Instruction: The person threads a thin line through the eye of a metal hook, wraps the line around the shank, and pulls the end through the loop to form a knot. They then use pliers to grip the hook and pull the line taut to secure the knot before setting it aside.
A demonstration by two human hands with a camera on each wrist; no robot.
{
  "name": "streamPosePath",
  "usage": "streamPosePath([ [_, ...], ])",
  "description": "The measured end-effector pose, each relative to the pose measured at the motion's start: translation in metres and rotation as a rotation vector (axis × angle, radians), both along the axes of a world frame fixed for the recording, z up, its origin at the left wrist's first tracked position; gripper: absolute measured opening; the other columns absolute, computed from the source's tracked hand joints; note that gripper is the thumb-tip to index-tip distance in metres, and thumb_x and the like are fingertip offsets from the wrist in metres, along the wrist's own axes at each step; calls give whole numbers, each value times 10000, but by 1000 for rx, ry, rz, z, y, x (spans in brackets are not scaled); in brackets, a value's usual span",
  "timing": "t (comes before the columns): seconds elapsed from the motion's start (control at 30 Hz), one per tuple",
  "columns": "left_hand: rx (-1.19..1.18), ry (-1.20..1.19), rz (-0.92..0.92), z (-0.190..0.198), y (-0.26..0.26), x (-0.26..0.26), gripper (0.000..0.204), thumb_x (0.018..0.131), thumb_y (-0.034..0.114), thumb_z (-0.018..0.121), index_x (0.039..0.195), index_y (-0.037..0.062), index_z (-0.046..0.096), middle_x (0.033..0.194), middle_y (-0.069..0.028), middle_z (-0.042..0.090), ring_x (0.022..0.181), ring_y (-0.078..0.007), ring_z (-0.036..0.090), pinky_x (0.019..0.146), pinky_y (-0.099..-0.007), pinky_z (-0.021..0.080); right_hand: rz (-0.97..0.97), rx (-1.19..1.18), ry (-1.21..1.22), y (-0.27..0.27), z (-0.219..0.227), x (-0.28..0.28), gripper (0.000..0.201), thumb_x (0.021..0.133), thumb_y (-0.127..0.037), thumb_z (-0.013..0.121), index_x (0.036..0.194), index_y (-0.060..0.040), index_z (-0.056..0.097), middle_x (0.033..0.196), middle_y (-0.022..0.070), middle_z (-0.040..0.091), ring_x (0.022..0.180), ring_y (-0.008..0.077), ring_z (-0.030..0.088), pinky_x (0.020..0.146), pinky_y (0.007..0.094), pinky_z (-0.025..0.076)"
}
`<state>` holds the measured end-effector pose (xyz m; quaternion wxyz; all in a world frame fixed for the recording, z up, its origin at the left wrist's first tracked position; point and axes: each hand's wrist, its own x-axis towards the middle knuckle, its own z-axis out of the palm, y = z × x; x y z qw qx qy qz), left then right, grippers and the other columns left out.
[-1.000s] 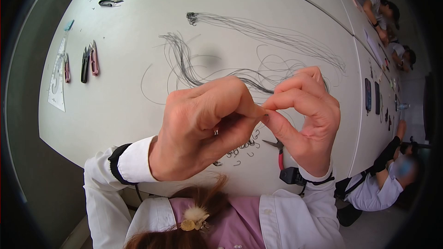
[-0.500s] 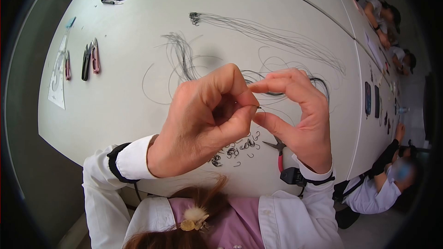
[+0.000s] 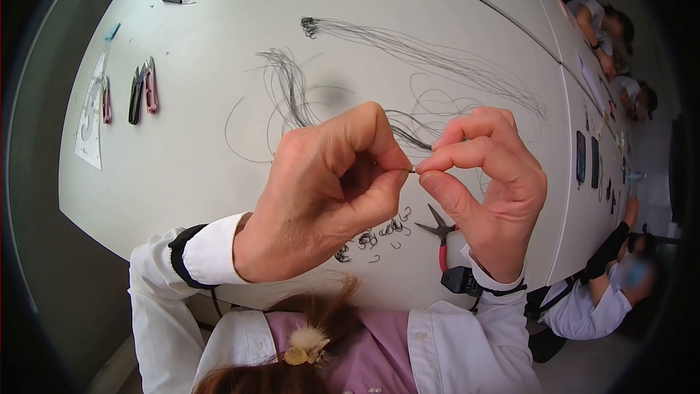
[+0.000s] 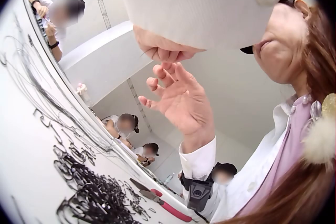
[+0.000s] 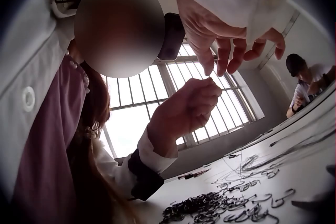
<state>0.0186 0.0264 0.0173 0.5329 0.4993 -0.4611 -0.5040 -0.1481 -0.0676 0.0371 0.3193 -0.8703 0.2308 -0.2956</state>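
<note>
In the head view my left hand (image 3: 328,197) pinches a small fish hook between thumb and forefinger. Only the hook's dark shank end (image 3: 412,171) shows past the fingertips; the rest is hidden. My right hand (image 3: 488,175) faces it, forefinger tip right at that end and thumb just below, the other fingers loosely bent. I cannot tell whether it pinches a line there. The left wrist view shows the right hand (image 4: 181,100) reaching up to the left. A heap of black fish hooks (image 4: 100,195) lies on the table below.
Red-handled pliers (image 3: 442,233) lie by the right wrist. Dark fishing line (image 3: 292,91) lies loosely bundled beyond the hands, with a second bundle tied to hooks (image 3: 310,27) behind. Thread snips (image 3: 136,95) and a clear ruler (image 3: 89,128) are at left. Other people sit at right.
The right thumb and forefinger parted from the left fingertips half a second ago, baring the hook's end, then came back close to it. The left hand keeps its pinch.
</note>
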Motion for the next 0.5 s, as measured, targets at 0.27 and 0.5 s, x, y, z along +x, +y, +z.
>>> streamPosePath([
  [0.27, 5, -17, 3, -1, 0, -1, 75, 842, -34, 529, 829, 16, 475, 817, -21, 500, 692, -38, 427, 600, -191, 367, -22, -136, -33, 4, -3, 3, 197, 557, 7, 699, 741, -45, 655, 762, 43, 582, 772, 190, 456, 745, 326, 367],
  [0.5, 45, 85, -46, -1, 1, 0, 64, 856, -3, 558, 865, 4, 495, 845, -26, 516, 743, -43, 458, 649, -196, 392, -90, -467, -107, 7, -7, 6, 195, 541, 10, 693, 718, -48, 636, 697, 32, 573, 695, 214, 437, 688, 348, 356],
])
